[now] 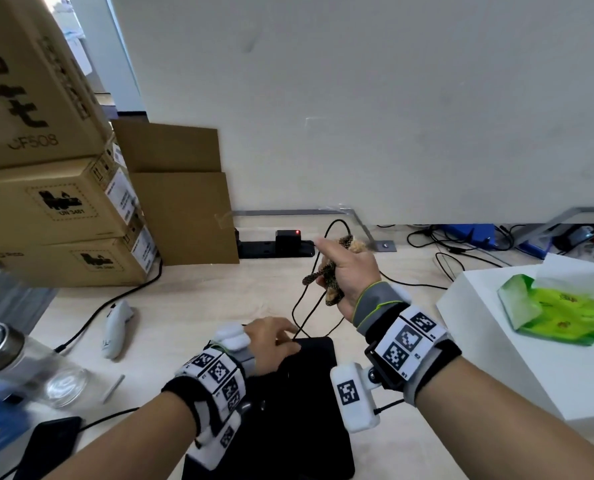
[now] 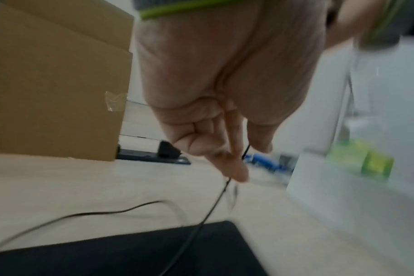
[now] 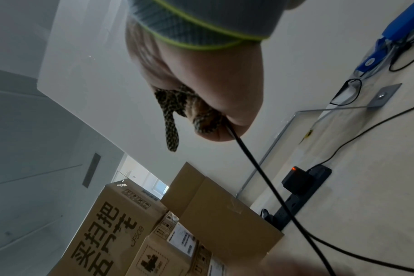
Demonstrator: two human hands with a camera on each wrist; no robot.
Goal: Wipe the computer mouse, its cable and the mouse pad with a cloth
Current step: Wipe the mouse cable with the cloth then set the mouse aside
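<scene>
Right at the bottom centre of the head view lies the black mouse pad [image 1: 309, 410], flat on the pale desk [image 1: 191, 292], and the mouse itself is hard to pick out against it. At the pad's far edge the left hand [image 1: 271, 344] sits low, fingers curled down, pinching the thin black cable [image 1: 306, 306] where it leaves the pad; the left wrist view shows the fingertips [image 2: 234, 170] closed on that cable [image 2: 215, 201], blurred though it is. Further up, mid-frame, the right hand [image 1: 347, 271] is raised above the desk, fist closed round a dark patterned cloth [image 1: 326, 282] with the cable running through it. From the right wrist, the cloth [image 3: 187, 108] bulges out of the grip and the cable [image 3: 260, 177] comes out taut from under the thumb. Between the two hands the cable hangs in a slack loop.

Left of the pad, a white handheld device [image 1: 115, 327] lies on the desk, with a glass jar [image 1: 22, 362] at the lower left edge. Lower right holds a white box [image 1: 517, 358] with a green packet [image 1: 558, 310] on top. Further back, a black power strip [image 1: 274, 247] with a red-lit adapter sits by the wall, and stacked cardboard boxes [image 1: 53, 188] fill the upper left.
</scene>
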